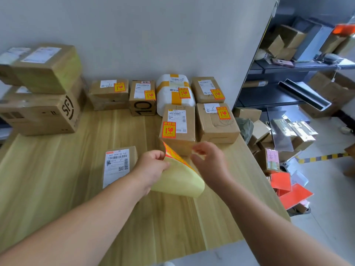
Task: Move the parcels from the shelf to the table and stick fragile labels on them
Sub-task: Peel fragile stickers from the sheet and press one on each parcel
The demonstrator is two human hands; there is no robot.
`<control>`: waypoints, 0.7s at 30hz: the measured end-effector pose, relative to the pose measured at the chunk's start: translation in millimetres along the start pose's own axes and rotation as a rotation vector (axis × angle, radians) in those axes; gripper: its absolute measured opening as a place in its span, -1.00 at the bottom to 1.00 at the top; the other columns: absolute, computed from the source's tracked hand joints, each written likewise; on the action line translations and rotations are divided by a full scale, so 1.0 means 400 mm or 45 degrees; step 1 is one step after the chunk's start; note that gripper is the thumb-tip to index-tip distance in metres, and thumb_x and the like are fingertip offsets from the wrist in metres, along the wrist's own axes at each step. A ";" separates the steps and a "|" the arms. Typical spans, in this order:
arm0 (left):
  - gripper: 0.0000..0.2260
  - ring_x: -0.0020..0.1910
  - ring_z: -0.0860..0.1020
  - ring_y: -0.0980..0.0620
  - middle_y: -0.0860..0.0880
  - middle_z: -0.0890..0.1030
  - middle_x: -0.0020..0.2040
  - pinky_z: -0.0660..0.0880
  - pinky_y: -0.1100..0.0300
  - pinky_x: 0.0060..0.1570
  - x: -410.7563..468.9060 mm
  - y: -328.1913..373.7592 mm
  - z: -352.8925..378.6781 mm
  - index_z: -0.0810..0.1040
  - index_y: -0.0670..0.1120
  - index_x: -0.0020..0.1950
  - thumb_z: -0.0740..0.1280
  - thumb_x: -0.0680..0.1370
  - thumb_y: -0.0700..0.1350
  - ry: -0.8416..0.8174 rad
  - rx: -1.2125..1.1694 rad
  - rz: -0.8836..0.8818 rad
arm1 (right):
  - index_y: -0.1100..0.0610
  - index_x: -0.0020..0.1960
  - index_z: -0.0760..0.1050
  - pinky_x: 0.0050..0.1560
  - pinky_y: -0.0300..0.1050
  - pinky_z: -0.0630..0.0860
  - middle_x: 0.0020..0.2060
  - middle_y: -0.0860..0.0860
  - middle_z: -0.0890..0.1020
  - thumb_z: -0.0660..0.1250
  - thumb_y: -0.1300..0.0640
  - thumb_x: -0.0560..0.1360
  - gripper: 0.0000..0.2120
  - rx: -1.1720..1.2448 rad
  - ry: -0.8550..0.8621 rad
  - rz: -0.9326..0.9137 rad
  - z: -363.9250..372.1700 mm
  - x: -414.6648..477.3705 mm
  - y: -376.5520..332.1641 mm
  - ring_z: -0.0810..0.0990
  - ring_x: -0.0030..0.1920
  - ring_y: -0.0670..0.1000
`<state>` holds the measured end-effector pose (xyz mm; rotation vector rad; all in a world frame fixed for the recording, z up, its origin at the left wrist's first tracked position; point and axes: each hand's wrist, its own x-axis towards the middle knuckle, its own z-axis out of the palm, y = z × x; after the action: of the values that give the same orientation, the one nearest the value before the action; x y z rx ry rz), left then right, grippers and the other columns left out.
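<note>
Left grip [151, 166] pinches the label sheet [178, 181]; right grip [209, 160], released, hovers just beside.

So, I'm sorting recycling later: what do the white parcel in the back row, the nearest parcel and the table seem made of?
White parcel: probably soft plastic or foam wrap, smooth; it bulges with rounded corners, banded in yellow tape. Nearest parcel: matte brown cardboard, white paper label. Table: pale wood grain, faint sheen, possibly laminate.

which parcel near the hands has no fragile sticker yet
The flat parcel beside the left hand: only a white shipping label, while the labelled parcels behind carry orange stickers.
</note>
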<state>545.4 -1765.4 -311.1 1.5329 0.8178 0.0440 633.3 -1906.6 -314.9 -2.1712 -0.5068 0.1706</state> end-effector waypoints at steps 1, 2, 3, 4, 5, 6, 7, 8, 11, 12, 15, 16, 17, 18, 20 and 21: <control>-0.85 -0.30 0.48 0.01 -0.07 0.58 -0.30 0.41 0.25 -0.23 -0.003 0.002 0.005 0.57 -0.11 -0.23 0.35 0.47 -0.34 -0.002 0.031 0.041 | 0.09 0.01 0.62 0.06 -0.12 0.48 -0.11 -0.11 0.56 0.46 0.16 0.44 -0.84 -0.010 -0.057 -0.076 0.011 -0.004 -0.021 0.55 -0.04 -0.06; -0.85 -0.35 0.45 0.05 -0.02 0.55 -0.35 0.39 0.34 -0.32 -0.007 0.005 0.010 0.56 -0.11 -0.24 0.37 0.47 -0.33 -0.006 0.057 0.083 | 0.08 0.00 0.63 0.04 -0.16 0.47 -0.12 -0.13 0.57 0.47 0.14 0.43 -0.85 -0.038 -0.111 -0.133 0.020 -0.007 -0.036 0.55 -0.04 -0.08; -0.84 -0.38 0.41 0.10 0.03 0.51 -0.39 0.36 0.37 -0.39 -0.010 0.008 0.014 0.56 -0.10 -0.25 0.38 0.47 -0.32 -0.008 0.086 0.129 | 0.06 -0.01 0.64 0.02 -0.17 0.47 -0.11 -0.13 0.59 0.48 0.11 0.42 -0.85 -0.062 -0.153 -0.170 0.029 -0.009 -0.046 0.55 -0.05 -0.09; -0.83 -0.39 0.36 0.13 0.07 0.46 -0.43 0.32 0.38 -0.41 -0.011 0.009 0.017 0.55 -0.10 -0.27 0.40 0.47 -0.31 -0.009 0.114 0.171 | 0.04 -0.01 0.65 0.03 -0.16 0.48 -0.10 -0.11 0.61 0.48 0.09 0.42 -0.85 -0.068 -0.183 -0.184 0.036 -0.009 -0.051 0.55 -0.06 -0.09; -0.82 -0.40 0.34 0.14 0.09 0.42 -0.45 0.30 0.37 -0.42 -0.009 0.007 0.018 0.53 -0.09 -0.29 0.41 0.47 -0.29 -0.014 0.136 0.202 | 0.03 -0.02 0.65 0.03 -0.12 0.50 -0.10 -0.09 0.62 0.48 0.09 0.42 -0.86 -0.059 -0.200 -0.182 0.042 -0.008 -0.053 0.56 -0.08 -0.09; -0.82 -0.40 0.32 0.14 0.10 0.40 -0.45 0.28 0.35 -0.41 -0.008 0.005 0.017 0.52 -0.09 -0.30 0.42 0.47 -0.28 -0.020 0.153 0.224 | 0.02 -0.03 0.65 0.03 -0.07 0.52 -0.10 -0.08 0.63 0.47 0.09 0.42 -0.87 -0.050 -0.210 -0.176 0.045 -0.006 -0.053 0.57 -0.09 -0.08; -0.82 -0.39 0.32 0.13 0.09 0.40 -0.45 0.29 0.33 -0.39 -0.008 0.004 0.015 0.53 -0.10 -0.30 0.43 0.47 -0.26 -0.026 0.166 0.239 | 0.02 -0.04 0.65 0.01 -0.05 0.53 -0.11 -0.08 0.63 0.47 0.10 0.42 -0.88 -0.051 -0.222 -0.167 0.046 -0.005 -0.053 0.58 -0.10 -0.08; -0.84 -0.38 0.33 0.13 0.08 0.42 -0.43 0.31 0.31 -0.35 -0.007 0.002 0.012 0.55 -0.12 -0.29 0.44 0.47 -0.24 -0.034 0.176 0.248 | 0.01 -0.05 0.65 0.00 -0.05 0.54 -0.12 -0.08 0.64 0.46 0.11 0.42 -0.89 -0.059 -0.237 -0.160 0.045 -0.004 -0.053 0.58 -0.11 -0.08; -0.92 -0.33 0.39 0.09 0.02 0.50 -0.36 0.36 0.22 -0.23 -0.004 -0.003 0.006 0.61 -0.17 -0.20 0.46 0.46 -0.19 -0.047 0.226 0.276 | 0.00 -0.08 0.66 -0.04 -0.03 0.55 -0.16 -0.08 0.65 0.42 0.12 0.45 -0.92 -0.062 -0.273 -0.145 0.041 -0.004 -0.053 0.60 -0.13 -0.06; -0.94 -0.34 0.40 0.09 0.04 0.49 -0.37 0.36 0.22 -0.23 -0.003 -0.003 0.006 0.62 -0.15 -0.19 0.45 0.46 -0.19 -0.041 0.259 0.286 | -0.01 -0.08 0.66 -0.05 -0.02 0.56 -0.17 -0.08 0.65 0.41 0.12 0.46 -0.93 -0.052 -0.284 -0.128 0.040 -0.005 -0.052 0.61 -0.14 -0.05; -0.95 -0.34 0.39 0.08 0.07 0.43 -0.39 0.36 0.23 -0.24 -0.001 -0.004 0.005 0.62 -0.10 -0.18 0.44 0.45 -0.23 -0.019 0.348 0.305 | -0.02 -0.09 0.65 -0.08 -0.01 0.57 -0.20 -0.08 0.66 0.38 0.11 0.50 -0.92 -0.018 -0.297 -0.081 0.041 -0.007 -0.049 0.62 -0.15 -0.04; -0.95 -0.33 0.38 0.07 0.07 0.42 -0.38 0.35 0.22 -0.23 0.002 -0.006 0.005 0.62 -0.10 -0.16 0.44 0.45 -0.23 -0.016 0.368 0.312 | -0.02 -0.08 0.65 -0.09 -0.02 0.57 -0.20 -0.08 0.66 0.37 0.11 0.51 -0.92 -0.016 -0.298 -0.073 0.041 -0.008 -0.048 0.62 -0.16 -0.04; -0.95 -0.32 0.38 0.06 0.07 0.42 -0.37 0.35 0.22 -0.23 0.003 -0.006 0.005 0.62 -0.10 -0.15 0.44 0.45 -0.23 -0.014 0.388 0.318 | -0.02 -0.08 0.65 -0.11 -0.03 0.56 -0.20 -0.08 0.66 0.36 0.10 0.52 -0.91 -0.019 -0.301 -0.069 0.040 -0.008 -0.049 0.61 -0.16 -0.04; -0.95 -0.32 0.38 0.05 0.07 0.41 -0.37 0.35 0.22 -0.23 0.005 -0.008 0.004 0.62 -0.10 -0.14 0.44 0.45 -0.22 -0.012 0.405 0.321 | -0.02 -0.07 0.64 -0.13 -0.06 0.55 -0.20 -0.08 0.65 0.35 0.10 0.53 -0.91 -0.026 -0.304 -0.069 0.040 -0.008 -0.049 0.60 -0.16 -0.04; -0.94 -0.31 0.40 0.05 0.07 0.43 -0.36 0.35 0.23 -0.22 0.009 -0.009 0.004 0.63 -0.09 -0.10 0.45 0.45 -0.21 -0.016 0.421 0.323 | 0.01 -0.06 0.63 -0.22 -0.11 0.48 -0.23 -0.09 0.62 0.32 0.11 0.55 -0.89 -0.057 -0.310 -0.082 0.039 -0.008 -0.048 0.55 -0.22 -0.06; -0.92 -0.30 0.41 0.06 0.06 0.45 -0.34 0.36 0.24 -0.21 0.009 -0.009 0.004 0.63 -0.09 -0.08 0.45 0.45 -0.20 -0.017 0.421 0.323 | 0.04 -0.05 0.63 -0.26 -0.14 0.42 -0.26 -0.10 0.59 0.30 0.11 0.56 -0.87 -0.070 -0.310 -0.092 0.038 -0.008 -0.048 0.50 -0.26 -0.08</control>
<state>547.3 -1765.3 -316.2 1.9419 0.6364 0.0878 620.4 -1886.5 -309.3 -2.1940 -0.7338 0.3884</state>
